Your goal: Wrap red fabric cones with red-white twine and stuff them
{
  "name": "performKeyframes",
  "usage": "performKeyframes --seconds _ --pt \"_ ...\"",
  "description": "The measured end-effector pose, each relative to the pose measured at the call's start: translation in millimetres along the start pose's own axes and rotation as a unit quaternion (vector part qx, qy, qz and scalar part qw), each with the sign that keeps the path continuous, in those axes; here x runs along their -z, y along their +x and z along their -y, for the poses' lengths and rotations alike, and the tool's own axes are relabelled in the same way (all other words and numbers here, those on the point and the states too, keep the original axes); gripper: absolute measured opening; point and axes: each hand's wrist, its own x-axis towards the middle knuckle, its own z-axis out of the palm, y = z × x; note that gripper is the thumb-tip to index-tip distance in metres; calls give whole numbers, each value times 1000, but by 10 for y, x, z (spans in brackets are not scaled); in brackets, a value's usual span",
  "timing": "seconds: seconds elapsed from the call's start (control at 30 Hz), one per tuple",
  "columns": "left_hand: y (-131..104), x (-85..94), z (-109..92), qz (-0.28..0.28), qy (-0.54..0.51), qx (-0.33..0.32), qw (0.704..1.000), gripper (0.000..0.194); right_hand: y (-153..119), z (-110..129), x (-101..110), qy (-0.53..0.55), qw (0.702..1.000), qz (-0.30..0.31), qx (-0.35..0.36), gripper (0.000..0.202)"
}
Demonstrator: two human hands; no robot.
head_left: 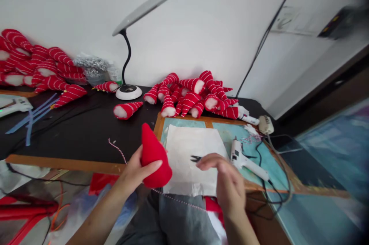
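A plain red stuffed cone (153,157) was held upright in the left hand (135,174), grip closed round its lower half w/ thumb across the front, tip up, just above the near edge of the surface (72,133). The right hand (227,183) was lowered over a white paper sheet (191,160), fingers curled loosely and nothing seen in them; its fingertips (203,165) were just beside small black scissors (196,158) lying on the sheet, touching or not couldn't be told. Red-white twisted cord (119,152) was trailed from the black surface down past the cone's base and across the lap. A white glue gun (245,159) was laid just right of the sheet, cable attached. Finished striped cones (196,97) were heaped at the back by the wall, more at far left (34,64), w/ a desk lamp (128,64) between. Judged: the wrapping stage was in hand, cone still bare, cord not yet fixed on. Next move, prob. a pick-up of the scissors, would call for a pinch grip at the handles w/out creasing the sheet, while the cone was kept steady in the other hand.
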Motion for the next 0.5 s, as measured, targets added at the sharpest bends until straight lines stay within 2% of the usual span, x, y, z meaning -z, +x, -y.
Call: performKeyframes --seconds 0.1,0.17,0.3,0.33,0.43,0.5 --pt "86 -95 121 -16 70 -16 997 77 -52 -158 -250 -22 997 75 -22 26" --pt "115 -155 208 -11 55 -13 998 75 -110 -241 -355 -37 993 100 -42 20" --pt "110 -212 376 6 -20 21 1000 72 -228 -307 -516 -24 987 127 -92 57" --pt "103 -214 399 9 -30 31 999 72 -247 -314 -553 -21 987 122 -101 61" --pt "87 -210 377 49 -64 60 995 72 -270 -343 -630 20 985 98 -143 55" --pt "88 -214 306 67 -85 57 992 72 -272 -361 -652 87 975 108 -175 49"
